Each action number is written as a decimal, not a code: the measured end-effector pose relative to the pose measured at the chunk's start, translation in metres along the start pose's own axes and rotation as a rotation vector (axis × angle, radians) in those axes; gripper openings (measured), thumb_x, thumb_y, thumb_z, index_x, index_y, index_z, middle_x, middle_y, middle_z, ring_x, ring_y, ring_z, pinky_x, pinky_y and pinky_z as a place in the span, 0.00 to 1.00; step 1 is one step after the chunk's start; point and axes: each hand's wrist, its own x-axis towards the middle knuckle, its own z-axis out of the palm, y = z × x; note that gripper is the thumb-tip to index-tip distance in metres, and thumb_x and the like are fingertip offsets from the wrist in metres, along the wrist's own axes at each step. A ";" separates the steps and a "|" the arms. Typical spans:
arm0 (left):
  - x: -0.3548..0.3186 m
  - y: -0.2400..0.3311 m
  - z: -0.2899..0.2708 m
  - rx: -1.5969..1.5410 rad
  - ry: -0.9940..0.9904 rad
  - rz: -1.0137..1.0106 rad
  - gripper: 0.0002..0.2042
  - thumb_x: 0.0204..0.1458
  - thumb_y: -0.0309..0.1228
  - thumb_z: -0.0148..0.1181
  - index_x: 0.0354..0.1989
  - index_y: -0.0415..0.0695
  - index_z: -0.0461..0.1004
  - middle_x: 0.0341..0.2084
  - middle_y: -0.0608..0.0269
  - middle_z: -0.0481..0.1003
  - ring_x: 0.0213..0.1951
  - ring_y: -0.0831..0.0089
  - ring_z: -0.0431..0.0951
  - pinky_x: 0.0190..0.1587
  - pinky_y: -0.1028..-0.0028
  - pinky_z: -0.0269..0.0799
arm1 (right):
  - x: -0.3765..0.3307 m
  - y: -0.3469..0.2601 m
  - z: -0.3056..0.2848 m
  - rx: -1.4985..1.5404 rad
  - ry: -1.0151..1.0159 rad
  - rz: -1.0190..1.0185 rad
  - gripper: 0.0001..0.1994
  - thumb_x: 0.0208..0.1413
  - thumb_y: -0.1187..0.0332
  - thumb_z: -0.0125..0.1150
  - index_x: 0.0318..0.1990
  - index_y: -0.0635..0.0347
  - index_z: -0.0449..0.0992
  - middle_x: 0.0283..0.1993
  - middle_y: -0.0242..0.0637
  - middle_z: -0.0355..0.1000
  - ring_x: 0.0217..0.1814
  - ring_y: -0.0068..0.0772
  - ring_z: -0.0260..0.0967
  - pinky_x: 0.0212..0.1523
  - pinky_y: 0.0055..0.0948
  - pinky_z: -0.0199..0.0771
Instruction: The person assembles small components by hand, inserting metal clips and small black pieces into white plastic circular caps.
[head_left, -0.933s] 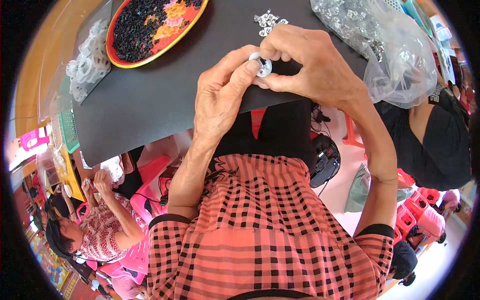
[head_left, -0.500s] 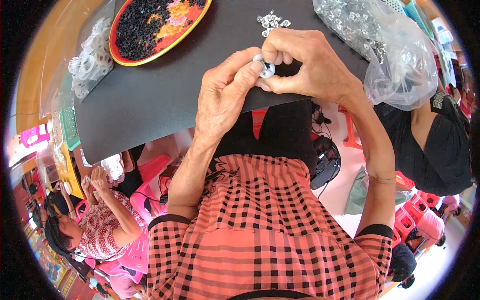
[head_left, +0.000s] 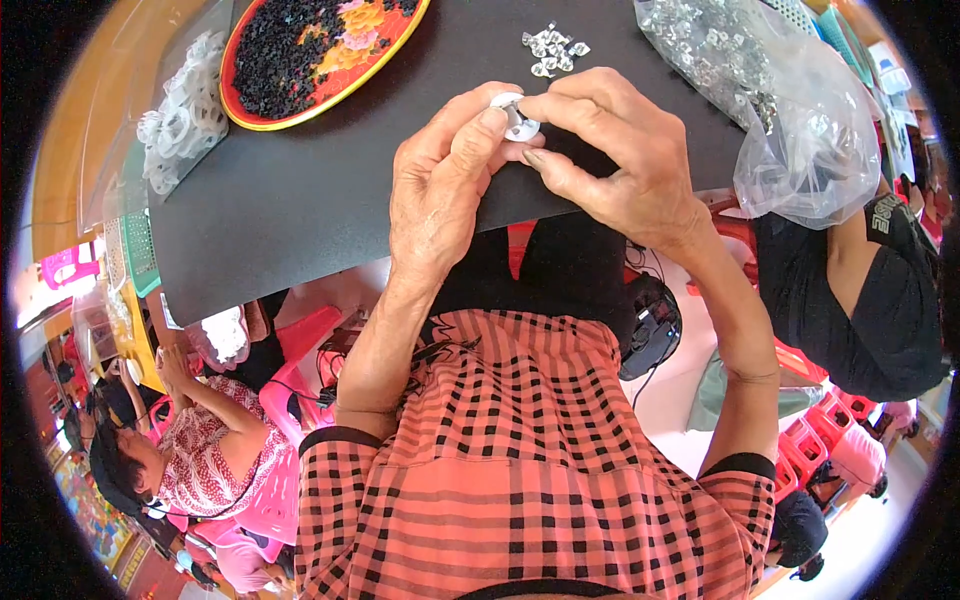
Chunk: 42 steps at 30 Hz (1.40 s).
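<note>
Both hands meet over the near edge of the black tabletop (head_left: 300, 220), pinching one small white ring with a metal piece (head_left: 515, 115) between them: left hand (head_left: 440, 190) with thumb on it, right hand (head_left: 610, 150) closed around it from the other side. Just beyond the ring sits a little pile of shiny metal bits (head_left: 552, 48). Left of that, a red tray of black pieces (head_left: 320, 50), then white rings (head_left: 180, 115). Right of the pile, a clear bag of metal parts (head_left: 780, 110).

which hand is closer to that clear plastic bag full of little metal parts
Right. The right hand is beside the clear plastic bag, which lies just to its right on the black table. The left hand sits farther off, on the other side of the right hand.
</note>
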 end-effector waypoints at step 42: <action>0.003 -0.002 0.002 0.002 -0.052 0.067 0.14 0.61 0.30 0.45 0.47 0.31 0.69 0.36 0.56 0.73 0.36 0.71 0.75 0.40 0.73 0.74 | -0.004 0.007 -0.004 0.181 0.041 0.061 0.11 0.43 0.80 0.60 0.37 0.61 0.78 0.33 0.36 0.71 0.33 0.26 0.69 0.34 0.22 0.69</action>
